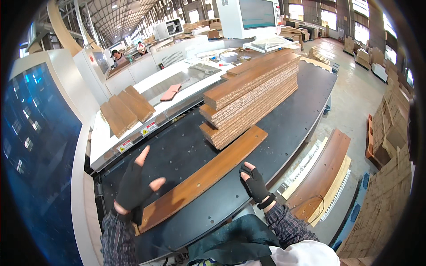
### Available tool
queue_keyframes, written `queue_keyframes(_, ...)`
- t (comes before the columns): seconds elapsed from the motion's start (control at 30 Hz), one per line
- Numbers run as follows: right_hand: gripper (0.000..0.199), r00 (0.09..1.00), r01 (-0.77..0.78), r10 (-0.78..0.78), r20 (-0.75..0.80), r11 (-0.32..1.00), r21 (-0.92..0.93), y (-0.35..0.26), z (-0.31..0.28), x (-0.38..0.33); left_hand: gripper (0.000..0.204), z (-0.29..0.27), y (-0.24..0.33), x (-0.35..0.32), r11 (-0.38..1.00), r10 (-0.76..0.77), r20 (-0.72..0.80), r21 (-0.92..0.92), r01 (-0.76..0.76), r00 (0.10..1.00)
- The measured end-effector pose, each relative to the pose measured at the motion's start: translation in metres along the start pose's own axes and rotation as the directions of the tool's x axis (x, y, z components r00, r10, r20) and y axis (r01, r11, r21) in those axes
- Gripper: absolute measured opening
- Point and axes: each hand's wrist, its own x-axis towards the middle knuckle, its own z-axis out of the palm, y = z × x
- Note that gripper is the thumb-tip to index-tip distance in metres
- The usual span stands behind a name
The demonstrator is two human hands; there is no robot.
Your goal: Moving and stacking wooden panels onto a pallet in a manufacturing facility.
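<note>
Have one long brown board [202, 180] flat on black table [288, 115], running from 7 o'clock up to just off centre at 3. See small round marks in its face. Have hands well apart, on opposite long sides of it. See left hand [133, 190] at 8 o'clock, black fingerless glove, thumb and index spread wide, nothing gripped; near the board's near end. Can't tell if touching. See right hand [256, 184] at 5 o'clock, same kind of glove, just beside the board's lower edge, not clamped on it. Looks part curled; can't tell how far or what's under the fingers.

Note stack of brown boards [248, 99] at 1 to 2 o'clock, rough chipboard edges showing, layers staggered, near the long board's far end. See short brown boards [128, 111] at 10 o'clock on white machine bed [103, 145], pinkish flat case [171, 92] at 10 to 11. Get monitor [256, 15] toward 12 to 1, glossy dark blue panel [40, 133] at 9. See reddish-brown board [324, 173] beyond the table edge at 4, brown stacked material [377, 213] further out same way.
</note>
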Motion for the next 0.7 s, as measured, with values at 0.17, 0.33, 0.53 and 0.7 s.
queue_keyframes(0.17, 0.05, 0.994, -0.02, 0.014, 0.108, 0.998, 0.054, -0.012, 0.013, -0.003, 0.092, 0.043, 0.0, 0.12, 0.992, 0.124, -0.031, 0.026, -0.123, 0.992)
queue_keyframes(0.33, 0.05, 0.993, -0.024, 0.01, 0.117, 0.993, 0.12, -0.005, 0.0, -0.005, 0.113, 0.109, 0.004, 0.246, 0.983, 0.182, 0.058, -0.006, -0.182, 0.982)
queue_keyframes(0.53, 0.049, 0.981, -0.092, 0.066, 0.183, 0.986, 0.14, -0.011, 0.004, -0.01, 0.121, 0.133, -0.007, 0.312, 0.963, 0.024, 0.267, 0.252, -0.094, 0.964)
queue_keyframes(0.7, 0.048, 0.984, -0.101, 0.073, 0.164, 0.981, 0.167, -0.018, -0.001, -0.008, 0.092, 0.128, 0.006, 0.308, 0.918, 0.104, 0.267, 0.345, -0.196, 0.958)
